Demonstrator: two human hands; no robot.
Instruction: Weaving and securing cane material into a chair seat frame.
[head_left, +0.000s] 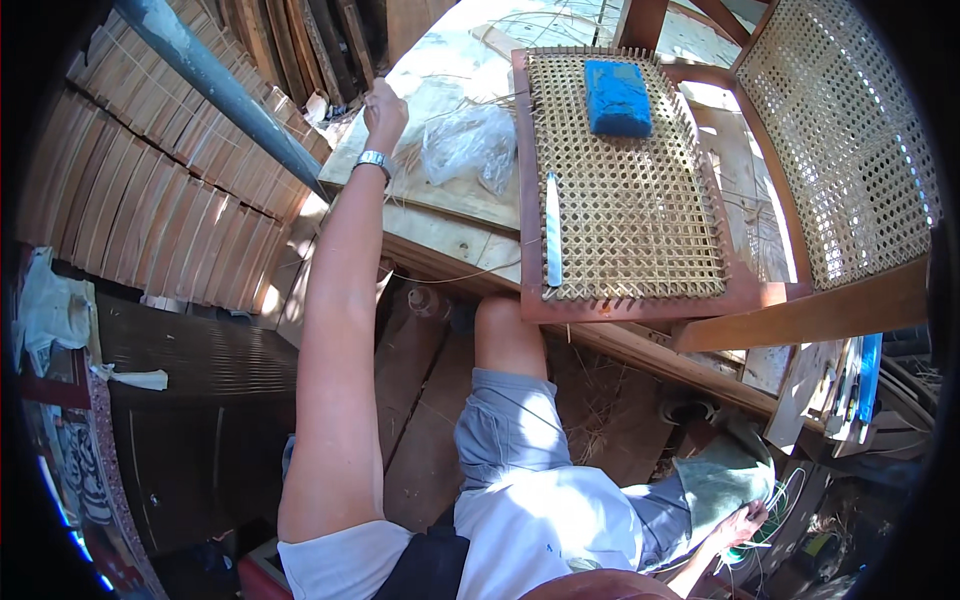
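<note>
My left hand (385,108) is stretched out over the far left corner of the workbench, a watch at its wrist. Its fingers are closed, and whatever they pinch is too small to make out. Low on the right, beside my knee, my right hand (740,524) is closed around thin cane strands (785,500) that loop outward. A chair lies tipped on the bench, its woven cane seat (630,210) facing up with strand ends along the frame. On the weave rest a blue block (618,98) and a slim light-coloured tool (553,230).
A crumpled clear plastic bag (470,145) sits on the workbench (450,235) left of the seat. The cane backrest (850,140) rises at the right. A metal pole (225,90) slants before stacked wooden slats (160,200). A green-grey cloth (725,475) covers my right knee.
</note>
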